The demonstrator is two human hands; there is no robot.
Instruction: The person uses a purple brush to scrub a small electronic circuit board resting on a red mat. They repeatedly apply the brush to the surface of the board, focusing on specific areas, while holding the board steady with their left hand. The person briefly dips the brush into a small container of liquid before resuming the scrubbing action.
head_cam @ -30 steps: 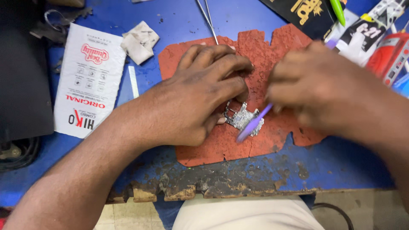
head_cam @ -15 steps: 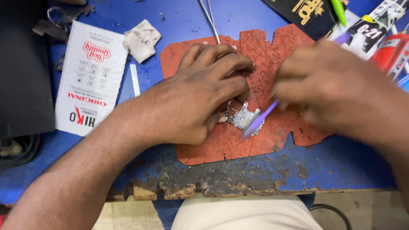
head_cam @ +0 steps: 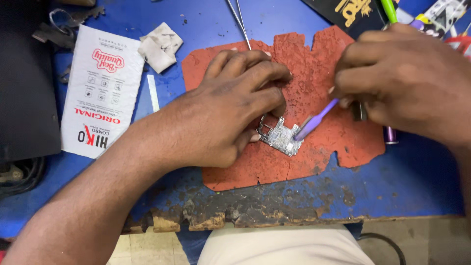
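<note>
A small silver circuit board [head_cam: 281, 138] lies on a worn red-orange mat [head_cam: 314, 68]. My left hand [head_cam: 230, 108] presses down on the board's left edge with its fingertips. My right hand [head_cam: 407, 81] grips a thin purple brush-like tool [head_cam: 316, 119], its tip touching the board's right edge. A dark cylindrical thing [head_cam: 359, 111] also pokes out under my right hand's fingers.
The mat sits on a chipped blue table [head_cam: 407, 181]. A white printed packet [head_cam: 100, 88] and a crumpled wipe [head_cam: 159, 46] lie at left, tweezers [head_cam: 239, 19] at the top, dark packaging and coloured items at top right. A black object [head_cam: 22, 83] is at far left.
The purple tool's tip has shifted slightly on the board. My left hand stays on the board.
</note>
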